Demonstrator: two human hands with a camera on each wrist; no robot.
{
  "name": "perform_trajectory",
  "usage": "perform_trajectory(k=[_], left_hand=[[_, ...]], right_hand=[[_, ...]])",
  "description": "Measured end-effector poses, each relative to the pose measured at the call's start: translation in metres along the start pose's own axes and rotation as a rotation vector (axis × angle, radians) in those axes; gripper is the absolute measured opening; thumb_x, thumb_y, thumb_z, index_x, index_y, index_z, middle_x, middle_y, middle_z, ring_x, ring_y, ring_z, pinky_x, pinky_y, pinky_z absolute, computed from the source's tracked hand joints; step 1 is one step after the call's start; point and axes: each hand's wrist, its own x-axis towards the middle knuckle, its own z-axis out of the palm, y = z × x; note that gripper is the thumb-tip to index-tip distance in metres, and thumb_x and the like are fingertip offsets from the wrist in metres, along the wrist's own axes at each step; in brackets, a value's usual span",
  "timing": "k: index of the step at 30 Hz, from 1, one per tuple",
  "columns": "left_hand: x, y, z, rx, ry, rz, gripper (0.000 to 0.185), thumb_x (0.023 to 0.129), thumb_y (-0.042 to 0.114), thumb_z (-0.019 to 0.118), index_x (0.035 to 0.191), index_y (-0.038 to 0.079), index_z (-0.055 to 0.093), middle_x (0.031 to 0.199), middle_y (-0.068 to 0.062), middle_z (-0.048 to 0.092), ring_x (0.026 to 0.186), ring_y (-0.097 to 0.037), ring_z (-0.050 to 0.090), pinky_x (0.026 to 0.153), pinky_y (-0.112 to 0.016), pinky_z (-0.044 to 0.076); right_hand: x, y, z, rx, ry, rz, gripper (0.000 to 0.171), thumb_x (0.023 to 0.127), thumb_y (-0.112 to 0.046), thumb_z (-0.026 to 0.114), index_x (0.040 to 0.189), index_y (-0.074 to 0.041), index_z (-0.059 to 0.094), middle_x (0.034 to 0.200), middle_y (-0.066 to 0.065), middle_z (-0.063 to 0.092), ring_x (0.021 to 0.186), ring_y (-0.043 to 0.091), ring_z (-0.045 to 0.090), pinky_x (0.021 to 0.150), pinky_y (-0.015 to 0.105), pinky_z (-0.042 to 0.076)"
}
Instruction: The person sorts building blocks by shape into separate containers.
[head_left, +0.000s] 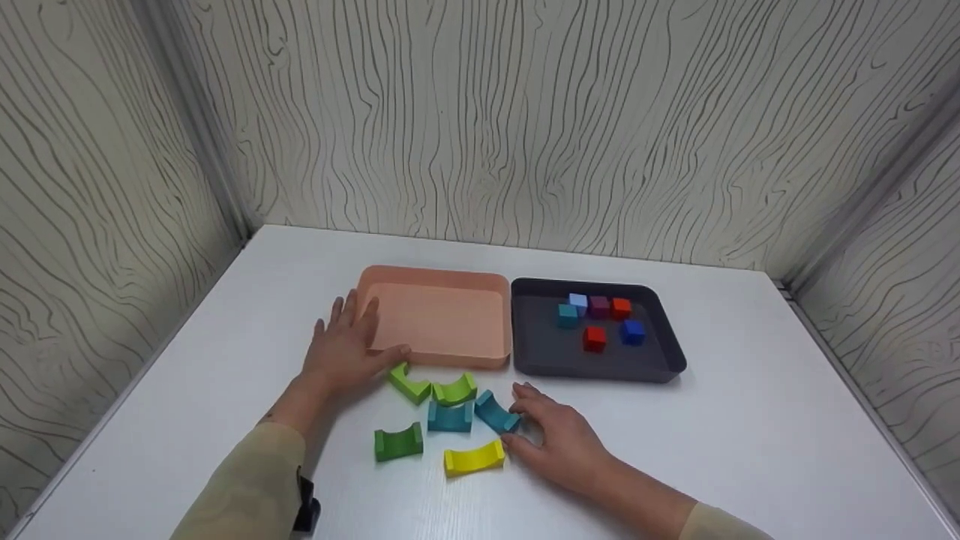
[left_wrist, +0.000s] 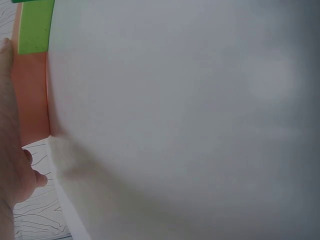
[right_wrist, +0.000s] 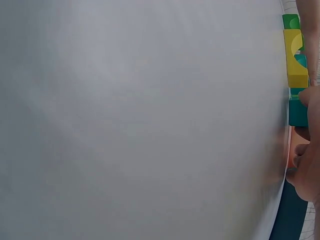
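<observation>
Teal arch block point(head_left: 496, 412) lies on the white worktop point(head_left: 750, 420), touched by the right hand point(head_left: 559, 439) with relaxed fingers, while the left hand point(head_left: 346, 349) rests flat against the peach tray point(head_left: 439, 276); pinching it seems next.

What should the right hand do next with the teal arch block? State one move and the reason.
Probably close the right hand on the teal arch block and lift it: the fingertips already touch it, the peach tray holds nothing, and the left hand rests at its corner.
</observation>
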Motion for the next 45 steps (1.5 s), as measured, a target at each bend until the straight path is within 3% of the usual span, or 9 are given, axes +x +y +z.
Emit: perform_trajectory(k=[9,21,29,45], left_hand=[[-0.001,0.002,-0.001,-0.013,0.000,-0.006,0.112,0.091,0.088,0.045,0.171,0.014,0.019,0.177,-0.021,0.004,0.162,-0.045,0.002,0.125,-0.069,0.009],[-0.004,0.003,0.000,0.018,0.044,0.007,0.106,0.094,0.081,0.051,0.170,0.011,0.024,0.175,-0.023,0.010,0.161,-0.046,0.005,0.126,-0.066,0.011],[-0.003,0.003,0.001,0.006,0.040,0.015,0.107,0.094,0.085,0.045,0.169,0.012,0.026,0.176,-0.022,0.010,0.162,-0.044,0.006,0.128,-0.059,0.012],[-0.002,0.004,-0.001,-0.024,-0.002,-0.017,0.108,0.093,0.085,0.047,0.170,0.013,0.023,0.177,-0.020,0.003,0.162,-0.044,0.004,0.127,-0.063,0.011]], right_hand=[[0.001,0.000,-0.002,0.021,-0.004,0.003,0.036,0.100,-0.039,0.073,0.131,-0.020,0.069,0.160,0.002,0.053,0.149,0.025,0.048,0.116,0.055,0.041],[-0.001,0.001,-0.006,0.035,0.027,-0.072,0.045,0.104,-0.039,0.069,0.141,-0.013,0.063,0.158,0.003,0.055,0.145,0.026,0.052,0.115,0.056,0.042],[0.001,-0.001,-0.017,0.060,0.045,-0.047,0.050,0.104,-0.035,0.070,0.148,-0.014,0.060,0.155,0.003,0.058,0.142,0.029,0.055,0.114,0.060,0.043],[0.027,-0.015,-0.045,0.145,0.200,-0.040,0.048,0.101,-0.024,0.076,0.147,-0.021,0.063,0.146,-0.002,0.065,0.138,0.028,0.059,0.110,0.053,0.049]])
